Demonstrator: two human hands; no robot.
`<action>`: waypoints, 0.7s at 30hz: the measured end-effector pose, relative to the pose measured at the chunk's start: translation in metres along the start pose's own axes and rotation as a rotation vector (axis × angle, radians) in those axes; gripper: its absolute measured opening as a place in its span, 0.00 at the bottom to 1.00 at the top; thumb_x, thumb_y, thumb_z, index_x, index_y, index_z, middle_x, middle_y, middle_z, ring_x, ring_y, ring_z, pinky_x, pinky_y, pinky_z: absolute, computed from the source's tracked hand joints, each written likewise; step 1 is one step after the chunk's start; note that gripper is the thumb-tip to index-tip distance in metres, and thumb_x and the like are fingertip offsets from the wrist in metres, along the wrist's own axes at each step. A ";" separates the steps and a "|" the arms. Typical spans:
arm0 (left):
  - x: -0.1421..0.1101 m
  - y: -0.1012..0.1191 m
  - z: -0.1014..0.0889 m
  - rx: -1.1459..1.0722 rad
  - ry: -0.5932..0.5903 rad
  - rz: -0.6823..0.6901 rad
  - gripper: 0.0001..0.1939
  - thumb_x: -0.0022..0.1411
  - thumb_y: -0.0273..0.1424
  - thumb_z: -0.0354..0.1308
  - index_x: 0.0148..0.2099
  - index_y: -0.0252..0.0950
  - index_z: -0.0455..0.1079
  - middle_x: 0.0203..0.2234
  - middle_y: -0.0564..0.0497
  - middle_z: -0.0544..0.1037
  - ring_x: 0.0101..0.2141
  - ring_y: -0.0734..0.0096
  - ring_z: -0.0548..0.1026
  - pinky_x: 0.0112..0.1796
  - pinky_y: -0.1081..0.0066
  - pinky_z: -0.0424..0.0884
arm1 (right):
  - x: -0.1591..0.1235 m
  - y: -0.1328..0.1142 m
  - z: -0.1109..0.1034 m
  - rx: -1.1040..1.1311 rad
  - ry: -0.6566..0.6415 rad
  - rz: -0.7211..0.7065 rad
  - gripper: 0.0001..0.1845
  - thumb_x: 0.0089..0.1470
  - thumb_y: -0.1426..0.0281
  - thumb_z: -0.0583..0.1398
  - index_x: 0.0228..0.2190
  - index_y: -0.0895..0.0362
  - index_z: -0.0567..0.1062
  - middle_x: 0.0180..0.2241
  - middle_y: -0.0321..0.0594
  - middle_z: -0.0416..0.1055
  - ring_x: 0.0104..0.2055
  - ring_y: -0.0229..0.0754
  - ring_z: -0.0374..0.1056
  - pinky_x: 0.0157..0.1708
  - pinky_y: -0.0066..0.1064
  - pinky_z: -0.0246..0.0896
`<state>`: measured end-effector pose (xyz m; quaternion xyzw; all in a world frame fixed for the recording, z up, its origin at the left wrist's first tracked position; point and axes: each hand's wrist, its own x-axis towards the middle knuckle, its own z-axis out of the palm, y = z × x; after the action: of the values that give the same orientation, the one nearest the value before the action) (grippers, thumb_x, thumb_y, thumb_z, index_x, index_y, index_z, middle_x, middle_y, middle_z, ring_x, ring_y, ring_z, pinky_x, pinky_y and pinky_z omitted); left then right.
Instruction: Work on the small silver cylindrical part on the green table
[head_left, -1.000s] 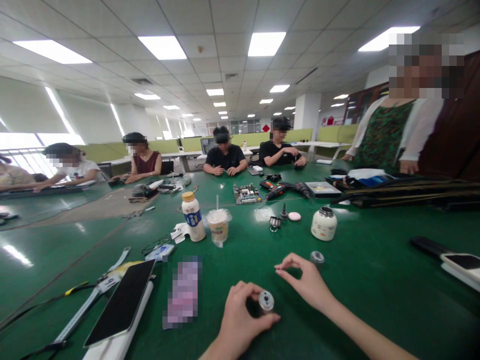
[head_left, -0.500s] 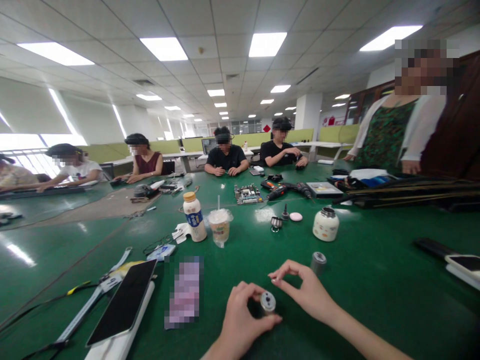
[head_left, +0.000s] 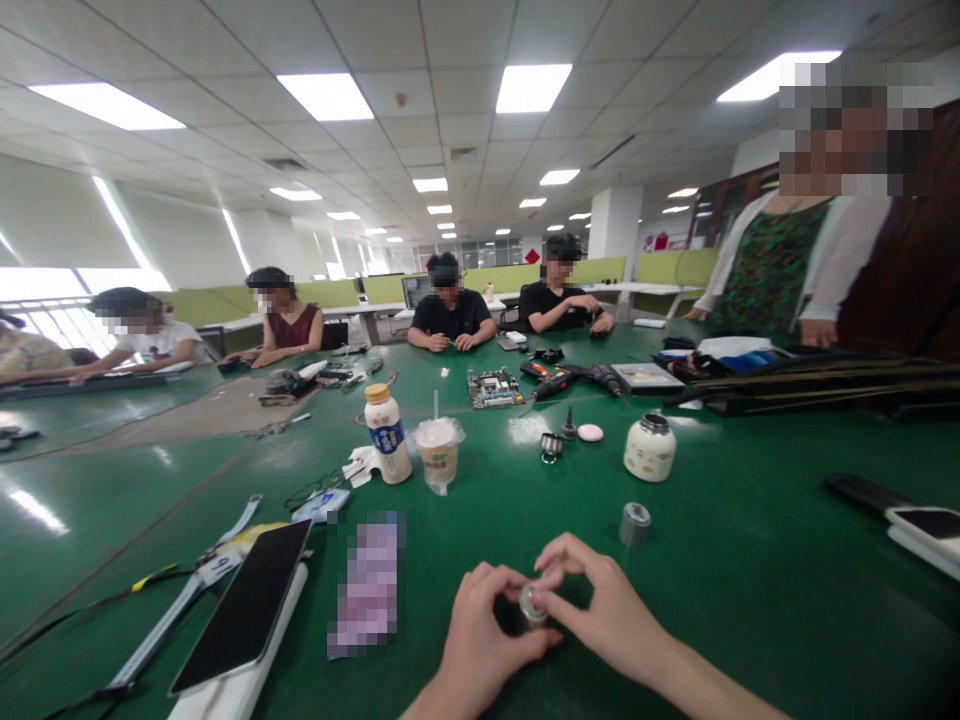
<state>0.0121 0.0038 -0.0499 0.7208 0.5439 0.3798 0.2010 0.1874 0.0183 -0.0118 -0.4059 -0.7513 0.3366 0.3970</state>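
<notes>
My left hand [head_left: 487, 625] curls around a small silver metal cylinder [head_left: 533, 603] standing upright, its sides between thumb and fingers. Over the top face of that cylinder, my right hand [head_left: 592, 600] brings thumb and fingertips together in a pinch. Whatever lies between those fingertips, if anything, is too small to make out. Beyond my right hand stands a grey metal cylinder [head_left: 635, 525] of similar size, untouched.
A bottle [head_left: 387, 435], a lidded cup [head_left: 438, 455], a cream flask [head_left: 649, 448] and a pink oval piece [head_left: 590, 433] stand ahead. A tablet-like device [head_left: 244, 605] lies left. Farther off are a circuit board [head_left: 495, 388], a power drill [head_left: 559, 383] and several people.
My right hand has moved left and down, onto the top of the cylinder. My left hand keeps its hold. The grey cylinder behind shows fully now.
</notes>
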 end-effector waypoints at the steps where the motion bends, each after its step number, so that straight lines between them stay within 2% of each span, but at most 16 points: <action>1: 0.000 0.000 0.000 0.006 -0.001 -0.005 0.16 0.40 0.34 0.74 0.33 0.38 0.75 0.28 0.52 0.77 0.32 0.61 0.74 0.35 0.67 0.65 | 0.001 -0.001 -0.002 0.014 0.025 0.011 0.08 0.54 0.69 0.64 0.36 0.53 0.70 0.25 0.31 0.74 0.34 0.44 0.73 0.42 0.36 0.64; 4: 0.000 -0.002 0.000 0.010 -0.009 -0.012 0.17 0.39 0.35 0.74 0.33 0.37 0.75 0.28 0.51 0.77 0.32 0.61 0.73 0.35 0.67 0.64 | 0.003 -0.004 -0.006 0.037 0.078 0.008 0.10 0.55 0.67 0.62 0.38 0.53 0.66 0.26 0.31 0.74 0.35 0.44 0.73 0.43 0.36 0.64; 8: 0.000 -0.003 0.001 0.007 -0.006 0.009 0.17 0.41 0.33 0.73 0.34 0.37 0.75 0.28 0.52 0.77 0.32 0.61 0.74 0.35 0.68 0.65 | 0.001 -0.005 -0.003 0.016 0.007 -0.011 0.11 0.51 0.72 0.64 0.36 0.53 0.69 0.35 0.36 0.77 0.42 0.45 0.73 0.45 0.36 0.64; 12: 0.000 -0.005 0.003 0.019 0.006 0.036 0.16 0.41 0.33 0.72 0.34 0.38 0.75 0.27 0.52 0.77 0.32 0.62 0.74 0.34 0.69 0.65 | -0.003 -0.004 0.005 0.038 -0.018 -0.004 0.07 0.52 0.74 0.63 0.34 0.53 0.71 0.34 0.35 0.77 0.42 0.45 0.74 0.46 0.36 0.64; 15: -0.001 -0.005 0.003 0.025 0.017 0.028 0.17 0.40 0.35 0.74 0.33 0.38 0.74 0.27 0.53 0.77 0.32 0.62 0.74 0.34 0.69 0.65 | 0.002 -0.002 0.002 0.105 0.045 0.020 0.09 0.53 0.72 0.63 0.36 0.52 0.69 0.34 0.35 0.78 0.41 0.44 0.75 0.46 0.35 0.64; 18: -0.001 -0.003 0.001 0.011 0.006 0.009 0.17 0.40 0.36 0.74 0.33 0.38 0.75 0.27 0.53 0.77 0.32 0.62 0.74 0.36 0.67 0.65 | 0.013 0.010 -0.011 0.099 0.157 0.008 0.09 0.54 0.69 0.63 0.36 0.53 0.68 0.35 0.38 0.79 0.42 0.46 0.75 0.47 0.37 0.64; 21: 0.000 0.000 -0.001 -0.006 -0.007 -0.008 0.17 0.39 0.35 0.75 0.34 0.38 0.75 0.28 0.52 0.77 0.33 0.61 0.74 0.36 0.67 0.64 | 0.023 0.035 -0.022 0.030 0.173 0.013 0.08 0.54 0.68 0.63 0.34 0.53 0.69 0.34 0.39 0.79 0.41 0.48 0.76 0.47 0.39 0.64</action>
<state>0.0115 0.0035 -0.0490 0.7193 0.5451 0.3781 0.2063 0.2105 0.0582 -0.0227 -0.4323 -0.7063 0.3140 0.4644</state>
